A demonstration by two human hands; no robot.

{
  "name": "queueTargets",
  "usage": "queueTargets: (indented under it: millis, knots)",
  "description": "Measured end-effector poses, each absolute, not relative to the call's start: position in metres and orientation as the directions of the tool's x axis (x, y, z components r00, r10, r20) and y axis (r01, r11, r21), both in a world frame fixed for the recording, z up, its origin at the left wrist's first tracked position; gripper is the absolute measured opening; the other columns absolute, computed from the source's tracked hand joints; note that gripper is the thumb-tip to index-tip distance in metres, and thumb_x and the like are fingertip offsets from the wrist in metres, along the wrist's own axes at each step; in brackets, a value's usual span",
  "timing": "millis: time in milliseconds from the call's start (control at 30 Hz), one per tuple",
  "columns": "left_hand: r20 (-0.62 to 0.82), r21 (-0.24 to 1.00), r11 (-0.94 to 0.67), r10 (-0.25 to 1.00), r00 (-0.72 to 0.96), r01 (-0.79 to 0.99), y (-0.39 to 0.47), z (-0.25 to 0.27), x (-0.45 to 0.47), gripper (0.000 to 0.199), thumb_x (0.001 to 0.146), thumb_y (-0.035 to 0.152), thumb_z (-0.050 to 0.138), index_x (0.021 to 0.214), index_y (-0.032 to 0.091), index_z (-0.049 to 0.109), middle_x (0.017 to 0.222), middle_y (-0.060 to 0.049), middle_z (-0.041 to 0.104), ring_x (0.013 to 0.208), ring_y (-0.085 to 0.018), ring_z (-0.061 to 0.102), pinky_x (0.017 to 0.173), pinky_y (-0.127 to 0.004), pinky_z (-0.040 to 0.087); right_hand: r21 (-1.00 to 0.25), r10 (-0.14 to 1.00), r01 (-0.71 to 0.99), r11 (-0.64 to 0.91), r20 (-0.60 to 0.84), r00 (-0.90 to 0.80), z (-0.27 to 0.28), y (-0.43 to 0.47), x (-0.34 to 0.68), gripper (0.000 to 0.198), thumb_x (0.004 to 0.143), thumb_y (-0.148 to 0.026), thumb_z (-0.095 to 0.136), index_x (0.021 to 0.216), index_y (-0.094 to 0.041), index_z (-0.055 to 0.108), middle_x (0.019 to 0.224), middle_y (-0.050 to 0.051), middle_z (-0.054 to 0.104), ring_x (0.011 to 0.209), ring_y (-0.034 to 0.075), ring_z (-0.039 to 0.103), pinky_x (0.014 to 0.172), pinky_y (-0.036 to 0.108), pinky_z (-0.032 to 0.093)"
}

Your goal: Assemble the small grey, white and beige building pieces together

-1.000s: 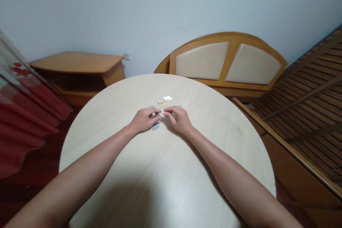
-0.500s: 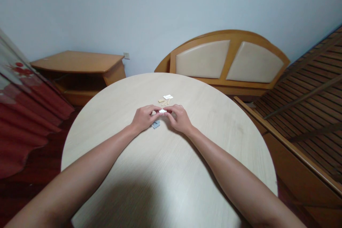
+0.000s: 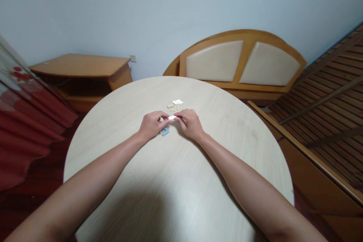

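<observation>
Between my two hands is a small white piece, too small and bright for me to make out its kind. My left hand pinches its left end between thumb and fingers. At its right end, my right hand does the same. Just below my left fingers lie some blue-grey pieces with notched edges, partly covered by that hand. Beyond my fingertips are several thin tan strips, a tan block and flat white pieces.
All this is on a round pale wooden table. Behind it stand a wooden cabinet at left and a headboard with cream panels. A red and white curtain hangs at left; a slatted wooden frame leans at right.
The white piece has tilted slightly between my fingers and shows a smoother, brighter face. Both hands keep their pinch in nearly the same spot. The view has shifted a little.
</observation>
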State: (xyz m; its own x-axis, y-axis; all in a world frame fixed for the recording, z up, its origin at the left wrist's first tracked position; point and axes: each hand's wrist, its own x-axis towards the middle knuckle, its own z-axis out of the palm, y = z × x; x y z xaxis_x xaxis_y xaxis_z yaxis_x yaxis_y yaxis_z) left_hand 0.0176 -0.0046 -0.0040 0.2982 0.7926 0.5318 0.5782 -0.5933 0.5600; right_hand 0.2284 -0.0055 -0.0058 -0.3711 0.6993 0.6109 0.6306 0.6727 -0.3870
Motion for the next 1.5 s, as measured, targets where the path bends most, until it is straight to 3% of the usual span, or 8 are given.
queueTargets:
  millis: [200,600,1100,1500]
  knots:
    - [0.536,0.562,-0.600,0.789,0.302,0.569,-0.0036,-0.0045,0.0185,0.026,0.089,0.044,0.068,0.093,0.020,0.076,0.084,-0.004,0.076,0.069,-0.015,0.062,0.067,-0.026,0.046,-0.380,0.691,0.625,0.681,0.616,-0.378,-0.0068,-0.0048,0.2294,0.022,0.098,-0.023,0.051,0.098,-0.021,0.074,0.087,0.008,0.072,0.086,0.024,0.062,0.083,0.038,0.039]
    - [0.522,0.562,-0.616,0.782,0.341,0.552,-0.0064,0.0008,0.0212,0.023,0.091,0.031,0.061,0.103,0.019,0.075,0.088,-0.004,0.076,0.067,-0.013,0.059,0.066,-0.025,0.045,-0.377,0.688,0.631,0.678,0.629,-0.363,-0.0089,-0.0019,0.2309,0.023,0.100,-0.028,0.051,0.099,-0.022,0.074,0.089,0.008,0.074,0.086,0.024,0.062,0.083,0.039,0.041]
    - [0.527,0.571,-0.612,0.784,0.328,0.546,-0.0082,0.0019,0.0218,0.023,0.091,0.032,0.063,0.106,0.018,0.073,0.088,-0.004,0.074,0.062,-0.012,0.054,0.065,-0.025,0.044,-0.382,0.686,0.627,0.679,0.634,-0.356,-0.0069,-0.0031,0.2303,0.029,0.103,-0.033,0.046,0.099,-0.021,0.071,0.090,0.009,0.072,0.087,0.024,0.062,0.084,0.038,0.039]
    - [0.611,0.498,-0.710,0.695,0.379,0.498,-0.0050,-0.0024,0.0208,0.017,0.093,0.031,0.066,0.101,0.019,0.074,0.085,-0.003,0.074,0.062,-0.011,0.057,0.063,-0.024,0.044,-0.360,0.692,0.642,0.677,0.609,-0.388,-0.0054,-0.0035,0.2291,0.037,0.107,-0.037,0.035,0.091,-0.020,0.063,0.085,0.008,0.067,0.083,0.022,0.057,0.081,0.037,0.037]
